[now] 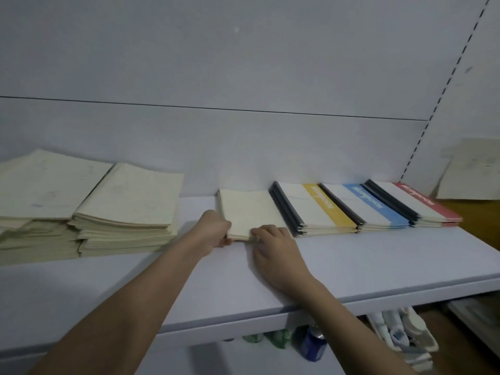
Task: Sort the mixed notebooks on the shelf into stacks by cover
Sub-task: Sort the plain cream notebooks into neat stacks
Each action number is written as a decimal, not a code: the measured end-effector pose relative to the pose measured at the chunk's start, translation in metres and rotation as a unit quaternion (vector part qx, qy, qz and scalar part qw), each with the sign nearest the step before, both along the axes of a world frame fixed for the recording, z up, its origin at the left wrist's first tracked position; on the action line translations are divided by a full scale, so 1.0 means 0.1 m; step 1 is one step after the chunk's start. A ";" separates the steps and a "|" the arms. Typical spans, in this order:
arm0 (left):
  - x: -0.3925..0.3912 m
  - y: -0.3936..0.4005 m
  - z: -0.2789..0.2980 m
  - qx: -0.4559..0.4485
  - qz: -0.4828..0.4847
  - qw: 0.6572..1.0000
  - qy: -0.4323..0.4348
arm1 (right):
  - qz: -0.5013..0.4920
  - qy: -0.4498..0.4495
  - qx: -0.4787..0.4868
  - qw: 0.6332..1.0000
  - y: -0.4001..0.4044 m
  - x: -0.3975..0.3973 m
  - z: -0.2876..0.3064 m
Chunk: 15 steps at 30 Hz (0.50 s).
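Note:
A small stack of cream notebooks (250, 211) lies in the middle of the white shelf (351, 263). My left hand (215, 230) grips its near left corner. My right hand (273, 243) holds its near edge, fingers curled on the front. Right of it lie three stacks with black spines: yellow-striped notebooks (315, 209), blue-striped notebooks (368, 205) and red-striped notebooks (422, 203). At the left sit two tall piles of cream notebooks (127, 207), one further left (40, 190).
The grey back wall rises behind the stacks. A cream sheet (473, 171) leans at the far right beside a slotted upright. Under the shelf are a blue can (313, 345), green packets and white packages (403, 336).

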<state>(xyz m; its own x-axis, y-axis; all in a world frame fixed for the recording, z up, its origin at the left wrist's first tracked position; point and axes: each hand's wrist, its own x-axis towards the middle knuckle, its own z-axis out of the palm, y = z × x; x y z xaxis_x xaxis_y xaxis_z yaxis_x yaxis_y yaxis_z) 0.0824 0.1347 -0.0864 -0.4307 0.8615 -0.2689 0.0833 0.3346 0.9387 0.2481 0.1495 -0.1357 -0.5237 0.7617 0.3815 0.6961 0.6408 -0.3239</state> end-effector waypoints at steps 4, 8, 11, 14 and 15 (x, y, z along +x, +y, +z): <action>-0.01 0.00 -0.03 0.003 0.016 0.999 0.029 | 0.033 -0.022 -0.005 0.999 0.04 0.04 0.01; 0.06 0.02 -0.03 -0.040 0.009 0.975 0.217 | 0.040 -0.016 -0.017 0.999 0.04 0.06 0.02; 0.08 -0.03 -0.01 -0.088 -0.010 0.928 0.362 | 0.053 -0.013 -0.020 0.998 0.03 0.08 0.04; 0.09 -0.08 0.05 -0.104 -0.031 0.910 0.401 | 0.052 0.012 -0.019 0.998 0.02 0.07 0.04; 0.07 -0.11 0.08 -0.100 -0.035 0.902 0.420 | 0.040 0.033 -0.010 0.999 0.02 0.06 0.06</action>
